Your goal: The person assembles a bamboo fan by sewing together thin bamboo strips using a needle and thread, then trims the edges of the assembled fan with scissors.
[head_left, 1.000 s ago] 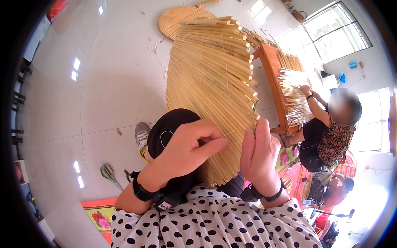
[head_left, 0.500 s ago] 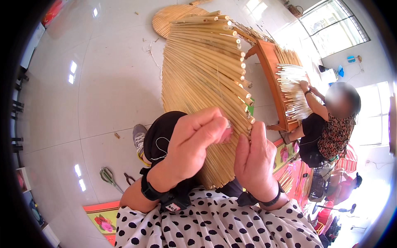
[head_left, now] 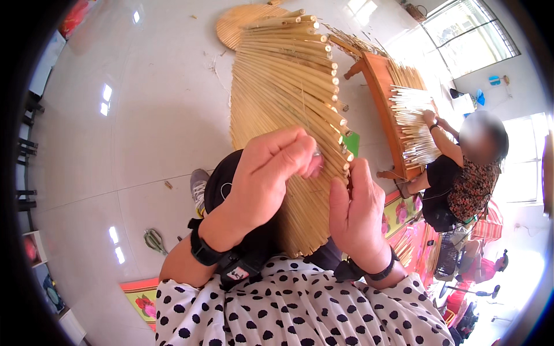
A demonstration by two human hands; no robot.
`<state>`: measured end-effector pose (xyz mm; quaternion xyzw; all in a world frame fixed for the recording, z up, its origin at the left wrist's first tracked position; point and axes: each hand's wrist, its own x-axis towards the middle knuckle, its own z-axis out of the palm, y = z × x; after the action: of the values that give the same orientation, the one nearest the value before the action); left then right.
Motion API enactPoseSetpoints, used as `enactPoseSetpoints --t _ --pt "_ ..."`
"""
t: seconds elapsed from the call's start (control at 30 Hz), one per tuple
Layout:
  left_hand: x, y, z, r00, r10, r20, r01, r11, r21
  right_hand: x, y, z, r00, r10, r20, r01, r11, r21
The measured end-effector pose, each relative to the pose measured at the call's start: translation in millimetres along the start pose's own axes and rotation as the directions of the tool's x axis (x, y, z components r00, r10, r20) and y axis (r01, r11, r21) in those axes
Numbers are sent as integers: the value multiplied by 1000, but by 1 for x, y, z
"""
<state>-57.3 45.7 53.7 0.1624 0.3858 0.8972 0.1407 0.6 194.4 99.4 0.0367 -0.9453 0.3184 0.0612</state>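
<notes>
A fan-shaped mat of pale reed sticks point(head_left: 283, 98) lies across my lap, its round cut ends along the right edge. My left hand point(head_left: 268, 173) is closed above the lower middle of the mat, fingertips pinched together. Something shiny, perhaps a ring or thimble, shows by its fingers; what the fingertips hold is too small to tell. A thin thread point(head_left: 303, 95) runs over the sticks toward this hand. My right hand point(head_left: 359, 216) grips the mat's right edge, thumb and fingers around the lower stick ends.
Scissors point(head_left: 154, 241) lie on the tiled floor at the left. An oval slatted piece point(head_left: 231, 26) rests beyond the mat. On the right, a person point(head_left: 470, 179) works over light sticks point(head_left: 412, 124) on a wooden table point(head_left: 378, 98). A green piece point(head_left: 351, 144) shows beside the mat.
My left hand has risen slightly, away from my body. My right hand keeps its grip on the edge. The whole view has shifted a little.
</notes>
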Motion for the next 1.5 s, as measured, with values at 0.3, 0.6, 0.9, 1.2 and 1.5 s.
enactPoseSetpoints --t 0.3,0.6,0.9,1.2,1.5 --pt "-1 0 1 999 29 -17 -29 1000 -10 -5 11 6 993 -108 -40 108 994 5" --pt "4 0 -7 995 -35 97 31 999 44 -5 13 2 994 -111 -16 110 994 -22" --pt "-9 -5 -27 938 105 330 -265 831 490 -9 22 -2 997 -24 74 7 974 226" --pt "-6 -10 -16 789 326 520 -612 489 622 -23 41 -6 982 -117 147 67 950 304" --pt "-15 -10 -13 794 357 492 -602 356 715 -25 48 1 964 -248 93 169 845 508"
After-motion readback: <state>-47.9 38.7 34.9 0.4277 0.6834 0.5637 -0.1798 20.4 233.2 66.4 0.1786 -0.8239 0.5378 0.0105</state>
